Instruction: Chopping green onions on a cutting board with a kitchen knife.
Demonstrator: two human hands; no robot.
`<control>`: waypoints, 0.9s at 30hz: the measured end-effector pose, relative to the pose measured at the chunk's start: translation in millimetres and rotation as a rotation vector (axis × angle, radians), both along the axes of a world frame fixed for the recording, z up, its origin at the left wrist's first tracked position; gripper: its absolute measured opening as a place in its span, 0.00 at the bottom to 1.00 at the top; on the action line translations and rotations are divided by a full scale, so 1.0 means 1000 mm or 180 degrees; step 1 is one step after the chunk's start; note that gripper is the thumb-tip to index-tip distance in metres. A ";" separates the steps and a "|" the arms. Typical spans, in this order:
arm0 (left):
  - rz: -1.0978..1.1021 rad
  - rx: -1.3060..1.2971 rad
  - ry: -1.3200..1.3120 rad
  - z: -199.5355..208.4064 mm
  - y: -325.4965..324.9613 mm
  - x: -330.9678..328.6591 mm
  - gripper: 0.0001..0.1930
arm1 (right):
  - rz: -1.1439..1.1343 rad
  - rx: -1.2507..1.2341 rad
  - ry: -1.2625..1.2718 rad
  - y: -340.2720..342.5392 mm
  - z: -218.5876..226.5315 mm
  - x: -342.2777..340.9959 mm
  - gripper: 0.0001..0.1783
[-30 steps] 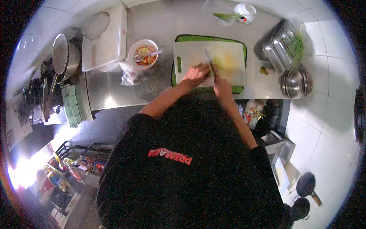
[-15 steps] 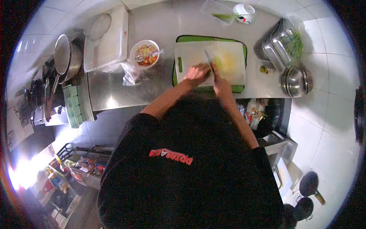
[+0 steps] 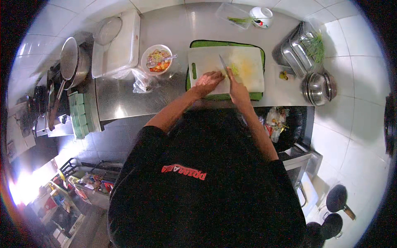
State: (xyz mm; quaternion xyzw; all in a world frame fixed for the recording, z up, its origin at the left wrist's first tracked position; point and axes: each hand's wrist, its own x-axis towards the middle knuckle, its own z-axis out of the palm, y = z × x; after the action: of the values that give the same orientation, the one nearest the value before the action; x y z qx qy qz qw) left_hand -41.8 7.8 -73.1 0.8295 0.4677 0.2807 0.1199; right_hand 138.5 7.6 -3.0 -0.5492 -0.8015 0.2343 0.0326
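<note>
My right hand [image 3: 238,91] grips a kitchen knife [image 3: 223,61] by its handle, the blade pointing away from me and to the left. It stands over a white cutting board [image 3: 206,56] with a green-edged handle slot, laid on a green mat or second board [image 3: 215,42]. Left of the blade, my left hand [image 3: 209,79] rests at the board's near part, fingers bunched toward the knife. What lies under those fingertips is too small to make out. Chopped pale-green pieces [image 3: 235,69] sit just right of the blade, beside a yellowish stain.
Left of the board stands a white bowl [image 3: 148,52] of chopped food with a spoon, near a clear plastic bag [image 3: 140,82]. Metal bowls [image 3: 317,89] and steel containers [image 3: 295,51] stand at right. A white patterned bowl [image 3: 261,16] and a clear tray [image 3: 226,10] lie at the back.
My left hand has drawn slightly left, away from the blade. The knife tip has swung a little to the left, while my right hand keeps its grip.
</note>
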 end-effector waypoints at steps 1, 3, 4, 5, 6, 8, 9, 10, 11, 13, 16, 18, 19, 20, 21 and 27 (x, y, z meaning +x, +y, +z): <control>-0.0187 0.0119 -0.0067 0.000 0.003 -0.005 0.09 | 0.0008 0.0010 -0.0001 -0.003 0.002 0.001 0.44; -0.0141 -0.0016 -0.0118 -0.001 -0.004 -0.008 0.10 | 0.0011 -0.0053 0.0216 -0.011 0.005 0.003 0.45; -0.0110 -0.0161 -0.0172 0.000 -0.005 -0.008 0.11 | 0.0009 -0.0047 0.0212 -0.013 0.004 0.005 0.45; -0.0112 -0.0158 -0.0176 0.002 -0.003 -0.007 0.11 | -0.0006 -0.0072 0.0143 -0.015 0.002 0.008 0.44; -0.0079 -0.0312 -0.0088 0.002 -0.001 -0.006 0.11 | -0.0020 -0.0100 0.0075 -0.014 0.000 0.010 0.44; -0.0026 -0.0512 -0.0001 0.000 -0.007 -0.004 0.12 | -0.0044 -0.0099 -0.0053 -0.013 0.005 0.010 0.44; 0.0022 -0.0337 -0.0025 -0.001 -0.008 -0.004 0.11 | -0.0074 -0.0078 -0.0178 -0.013 0.007 0.009 0.43; 0.0063 -0.0142 -0.0050 -0.002 -0.005 -0.003 0.11 | -0.0072 -0.0082 -0.0182 -0.015 0.005 0.012 0.43; 0.0066 -0.0146 -0.0054 -0.004 -0.005 -0.004 0.11 | -0.0013 -0.0096 -0.0194 -0.019 0.002 0.015 0.45; -0.0013 -0.0175 -0.0187 -0.006 -0.007 -0.005 0.10 | 0.0062 -0.0125 -0.0209 -0.022 0.003 0.015 0.47; -0.0004 0.0069 -0.0136 -0.006 -0.003 -0.005 0.10 | 0.0019 -0.0218 -0.0353 -0.023 0.008 0.013 0.46; -0.0001 -0.0197 -0.0020 -0.003 -0.005 -0.006 0.12 | 0.0045 0.0116 -0.0061 -0.025 0.004 0.017 0.45; -0.0038 -0.0453 0.0089 -0.001 -0.005 -0.006 0.15 | 0.0030 0.0113 -0.0068 -0.028 -0.006 0.017 0.45; -0.0053 -0.0458 0.0083 0.001 -0.005 -0.005 0.15 | -0.0035 0.0234 0.0093 -0.031 -0.019 0.016 0.44; -0.0075 -0.0589 0.0095 0.003 -0.003 -0.004 0.15 | -0.0103 0.0358 0.0253 -0.031 -0.031 0.017 0.43; 0.0101 -0.0054 -0.0031 -0.003 -0.002 -0.005 0.10 | 0.0264 0.0220 0.0557 0.021 -0.010 0.007 0.37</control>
State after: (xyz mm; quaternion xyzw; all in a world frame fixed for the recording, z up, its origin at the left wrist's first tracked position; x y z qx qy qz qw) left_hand -47.1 5.8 -76.1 0.8195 0.4826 0.2827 0.1248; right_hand 145.2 28.6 -13.0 -0.4915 -0.8253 0.2547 0.1116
